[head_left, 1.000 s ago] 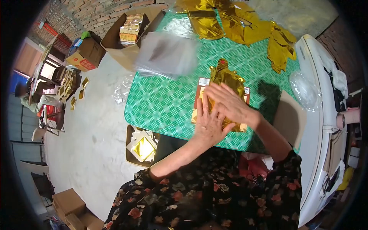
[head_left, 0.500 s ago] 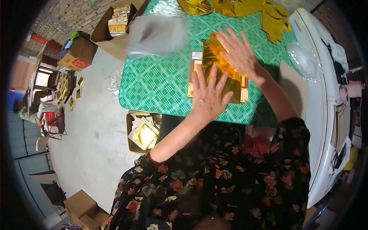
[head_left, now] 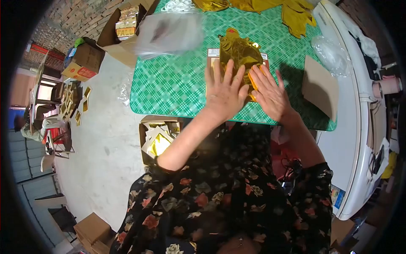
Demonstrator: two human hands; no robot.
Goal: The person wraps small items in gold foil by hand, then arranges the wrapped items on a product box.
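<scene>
A shiny gold fabric piece (head_left: 239, 50), perhaps a small garment, lies over a printed card (head_left: 214, 53) on the green checked tablecloth (head_left: 169, 91). My left hand (head_left: 225, 94) rests flat on its lower left part with the fingers spread. On the lower right side, my right hand (head_left: 272, 94) lies flat, its fingers close together and stretched out. Orange material shows beside the right fingers. Both palms hide the lower part of the fabric and most of the card.
More gold pieces (head_left: 296, 17) lie along the far edge. Clear plastic sheets (head_left: 169, 34) stand at the far left, near a carton (head_left: 120, 46). A brown board (head_left: 321, 86) and crumpled plastic (head_left: 332, 55) are at right. A box of cards (head_left: 146, 127) sits below the table edge. Another person (head_left: 36, 129) sits far left.
My right hand has moved down and toward me, from the upper right of the gold fabric to its lower right. The fabric's upper part is now uncovered. My left hand stays flat on it.
</scene>
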